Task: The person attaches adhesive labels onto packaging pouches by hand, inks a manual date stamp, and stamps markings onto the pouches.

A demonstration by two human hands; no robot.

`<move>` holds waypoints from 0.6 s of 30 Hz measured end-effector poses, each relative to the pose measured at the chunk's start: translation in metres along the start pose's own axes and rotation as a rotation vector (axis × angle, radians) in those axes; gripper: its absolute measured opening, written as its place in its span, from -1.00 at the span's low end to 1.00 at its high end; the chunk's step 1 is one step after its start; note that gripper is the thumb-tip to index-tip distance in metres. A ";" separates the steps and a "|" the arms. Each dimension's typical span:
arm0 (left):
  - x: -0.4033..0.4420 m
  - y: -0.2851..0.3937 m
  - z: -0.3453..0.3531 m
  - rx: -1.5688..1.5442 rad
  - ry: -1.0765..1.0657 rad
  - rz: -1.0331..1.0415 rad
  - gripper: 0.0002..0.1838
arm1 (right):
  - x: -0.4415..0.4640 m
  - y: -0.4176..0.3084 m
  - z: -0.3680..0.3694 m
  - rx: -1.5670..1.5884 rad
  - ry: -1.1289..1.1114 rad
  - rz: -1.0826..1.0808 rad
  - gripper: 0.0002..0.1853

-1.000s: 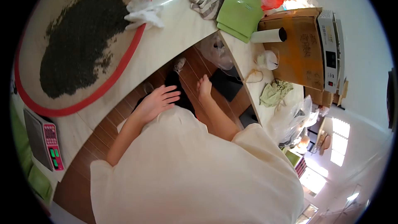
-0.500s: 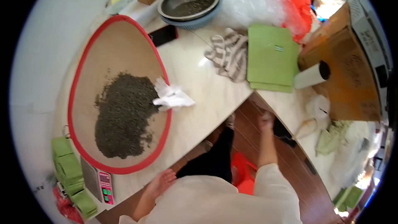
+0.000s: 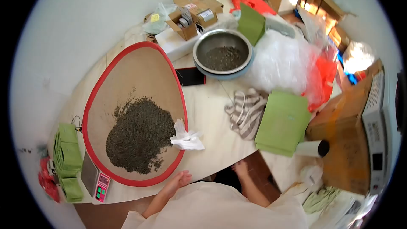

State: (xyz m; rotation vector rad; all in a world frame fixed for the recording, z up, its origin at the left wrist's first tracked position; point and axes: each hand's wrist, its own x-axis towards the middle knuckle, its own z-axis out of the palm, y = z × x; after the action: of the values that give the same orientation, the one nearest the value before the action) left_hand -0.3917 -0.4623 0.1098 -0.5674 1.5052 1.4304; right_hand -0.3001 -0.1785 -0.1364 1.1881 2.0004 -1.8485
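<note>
My left hand (image 3: 182, 180) is at the table's near edge, just below the red rim of a large shallow tray (image 3: 127, 70). Its fingers are loosely stretched and hold nothing. A heap of dark, tea-like leaves (image 3: 140, 135) covers the tray's lower part. Over the tray's right rim lies a crumpled white cloth or glove (image 3: 186, 139). My right hand (image 3: 240, 168) hangs by the gap between the table parts, below the green sheets or bags (image 3: 283, 122). It is small and blurred, so its fingers do not show clearly.
A digital scale (image 3: 101, 187) and folded green packets (image 3: 68, 154) stand left. Behind are a metal bowl (image 3: 222, 53) with dark leaves, a phone (image 3: 190, 76), a striped cloth (image 3: 246, 112) and clear plastic bags (image 3: 282, 61). A cardboard box (image 3: 343, 138) and white cylinder (image 3: 311, 148) are right.
The view has tilted up, so the table things sit lower in the picture and more of the back shows. My right hand has moved left and inward, closer to the table's edge.
</note>
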 end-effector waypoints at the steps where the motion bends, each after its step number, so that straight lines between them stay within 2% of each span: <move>1: 0.004 0.005 0.007 -0.009 0.000 0.039 -0.52 | -0.026 -0.053 0.000 0.062 -0.038 0.204 -0.73; 2: 0.008 0.011 0.014 -0.033 -0.004 0.054 -0.52 | -0.027 -0.061 -0.004 0.083 -0.148 0.266 -0.77; 3: 0.012 0.016 0.019 -0.068 0.012 0.083 -0.52 | -0.029 -0.083 -0.016 -0.069 -0.208 0.324 -0.67; 5: 0.027 0.023 0.027 -0.144 0.038 0.133 -0.52 | -0.021 -0.102 -0.043 -0.469 -0.253 0.142 -0.57; 7: 0.040 0.019 0.028 -0.178 0.094 0.193 -0.50 | -0.006 -0.167 -0.064 -0.788 -0.482 -0.016 -0.44; 8: 0.042 0.018 0.031 -0.207 0.099 0.188 -0.50 | 0.014 -0.194 -0.070 -0.815 -0.600 -0.169 -0.41; 9: 0.045 0.021 0.033 -0.270 0.135 0.141 -0.47 | 0.037 -0.227 -0.068 -0.787 -0.649 -0.096 -0.43; 10: 0.051 0.025 0.037 -0.335 0.166 0.097 -0.43 | 0.050 -0.275 -0.066 -0.572 -0.736 -0.060 -0.52; 11: 0.063 0.027 0.040 -0.369 0.159 0.091 -0.43 | 0.065 -0.319 -0.059 -0.477 -0.683 -0.130 -0.59; 13: 0.090 0.022 0.044 -0.803 0.259 -0.074 -0.35 | 0.142 -0.368 -0.032 -0.504 -0.556 -0.549 -0.63; 14: 0.103 0.014 0.046 -0.827 0.259 -0.096 -0.35 | 0.138 -0.425 -0.018 -0.300 -0.533 -0.450 -0.67; 15: 0.116 0.010 0.046 -0.957 0.253 0.142 -0.34 | 0.143 -0.470 -0.004 -0.162 -0.559 -0.498 -0.70; 16: 0.126 0.010 0.048 -1.074 0.248 0.391 -0.33 | 0.165 -0.498 0.016 -0.027 -0.529 -0.438 -0.69; 17: 0.131 0.011 0.051 -1.088 0.254 0.384 -0.33 | 0.180 -0.525 0.033 0.079 -0.498 -0.450 -0.67; 18: 0.136 0.014 0.055 -1.227 0.305 0.460 -0.41 | 0.185 -0.556 0.050 0.191 -0.493 -0.414 -0.66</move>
State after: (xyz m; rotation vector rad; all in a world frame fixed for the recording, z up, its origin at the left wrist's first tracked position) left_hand -0.4460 -0.3710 0.0079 -1.2438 0.8193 2.7033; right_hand -0.7979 -0.0963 0.1648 0.2929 1.9027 -2.2793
